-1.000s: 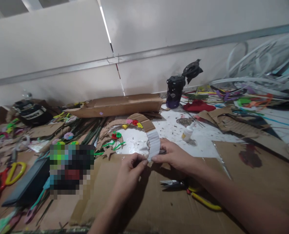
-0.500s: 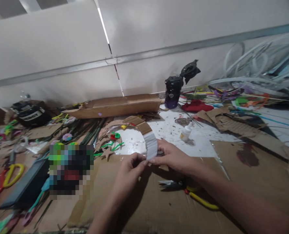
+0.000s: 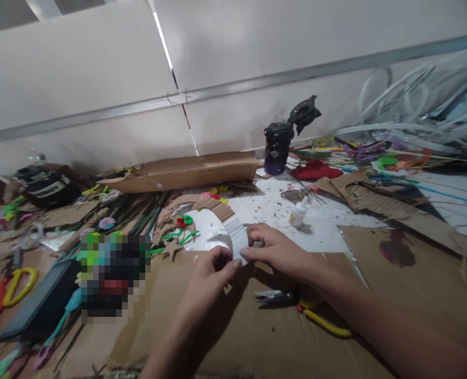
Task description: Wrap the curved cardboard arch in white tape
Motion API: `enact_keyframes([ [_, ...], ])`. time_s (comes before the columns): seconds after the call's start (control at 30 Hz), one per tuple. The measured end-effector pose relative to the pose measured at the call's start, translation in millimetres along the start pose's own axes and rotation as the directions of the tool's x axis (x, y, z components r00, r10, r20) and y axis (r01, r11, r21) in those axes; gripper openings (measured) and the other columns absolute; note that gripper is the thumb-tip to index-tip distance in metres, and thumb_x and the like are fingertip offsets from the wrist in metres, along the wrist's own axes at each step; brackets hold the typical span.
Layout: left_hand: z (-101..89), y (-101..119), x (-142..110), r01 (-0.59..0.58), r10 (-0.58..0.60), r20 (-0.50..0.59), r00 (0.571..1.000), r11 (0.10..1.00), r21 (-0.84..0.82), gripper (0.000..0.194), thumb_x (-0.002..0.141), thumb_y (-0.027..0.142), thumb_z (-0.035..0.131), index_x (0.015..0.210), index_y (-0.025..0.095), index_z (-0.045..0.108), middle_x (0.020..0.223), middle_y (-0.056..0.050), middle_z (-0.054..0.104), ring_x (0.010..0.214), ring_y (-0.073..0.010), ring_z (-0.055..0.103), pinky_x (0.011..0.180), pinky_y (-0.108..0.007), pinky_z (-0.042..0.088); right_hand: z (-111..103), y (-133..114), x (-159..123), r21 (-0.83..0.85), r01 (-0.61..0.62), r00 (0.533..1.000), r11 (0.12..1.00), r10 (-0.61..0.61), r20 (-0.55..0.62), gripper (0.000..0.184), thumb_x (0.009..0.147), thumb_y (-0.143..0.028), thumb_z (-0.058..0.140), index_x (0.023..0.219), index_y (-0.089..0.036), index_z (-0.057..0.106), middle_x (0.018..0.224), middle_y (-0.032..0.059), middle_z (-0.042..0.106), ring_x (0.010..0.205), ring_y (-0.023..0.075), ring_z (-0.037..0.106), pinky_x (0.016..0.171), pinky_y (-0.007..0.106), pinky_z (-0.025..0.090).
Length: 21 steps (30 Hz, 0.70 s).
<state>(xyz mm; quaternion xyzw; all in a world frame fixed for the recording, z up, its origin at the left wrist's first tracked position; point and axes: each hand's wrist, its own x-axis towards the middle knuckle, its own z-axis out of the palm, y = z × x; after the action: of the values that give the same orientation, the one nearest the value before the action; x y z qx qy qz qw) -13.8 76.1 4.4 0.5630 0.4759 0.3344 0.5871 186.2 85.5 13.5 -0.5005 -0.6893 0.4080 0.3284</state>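
Note:
A curved strip of corrugated cardboard, brown at its far end and white at the near end, is held up over the work surface. My left hand pinches its lower end between thumb and fingers. On the strip's right edge, my right hand grips with thumb and fingertips. Below my right forearm lie yellow-handled scissors, blades pointing left. A small white glue bottle stands upright behind my right hand. Left of the strip are red and green pipe-cleaner flowers and a cardboard star.
A cardboard sheet lies beneath my hands. Behind stand a long cardboard tray and a dark tumbler with its lid up. More scissors and a dark blue box are at left; scraps and plastic strips at right.
The strip's near end has tilted, so more of its white face shows, and its curve looks more opened out. My hands have shifted slightly with it; both keep their grip.

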Motion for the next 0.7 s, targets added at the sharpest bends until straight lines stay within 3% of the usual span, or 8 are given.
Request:
enact_keyframes([
  [0.33,-4.1,-7.8,1.9,0.044,-0.047,-0.031,0.998,0.994,-0.1,0.026,0.074,0.035,0.082,0.073,0.017,0.063,0.064,0.0,0.058,0.059,-0.0133,0.048,0.055,-0.025,0.036,-5.0,-1.6,0.5,-0.115,-0.007,1.0,0.993,0.005,-0.021,0.006,0.083,-0.016,0.071,0.087,-0.019,0.074,0.103,0.0071,0.07,0.109,0.0273,0.06,0.099,0.041,0.044],
  [0.5,-2.7,-4.6,2.3,0.041,-0.05,-0.05,0.998,0.986,-0.164,0.024,0.075,0.031,0.081,0.075,0.018,0.06,0.061,0.002,0.057,0.056,-0.0124,0.052,0.055,-0.024,0.04,-0.6,3.1,-1.0,-0.202,0.052,0.998,0.978,-0.047,0.03,0.03,0.069,-0.001,0.074,0.092,-0.02,0.076,0.118,0.0083,0.069,0.117,0.0289,0.055,0.104,0.043,0.043],
  [0.7,-1.7,-1.5,2.9,0.075,-0.093,-0.069,0.993,0.969,-0.233,0.024,0.074,0.028,0.082,0.079,0.018,0.061,0.06,0.003,0.058,0.052,-0.011,0.053,0.05,-0.022,0.042,2.0,5.8,-0.8,-0.29,0.106,0.992,0.951,-0.121,-0.034,0.032,0.07,0.002,0.073,0.093,-0.02,0.075,0.12,0.0077,0.069,0.117,0.0285,0.056,0.104,0.043,0.043],
])
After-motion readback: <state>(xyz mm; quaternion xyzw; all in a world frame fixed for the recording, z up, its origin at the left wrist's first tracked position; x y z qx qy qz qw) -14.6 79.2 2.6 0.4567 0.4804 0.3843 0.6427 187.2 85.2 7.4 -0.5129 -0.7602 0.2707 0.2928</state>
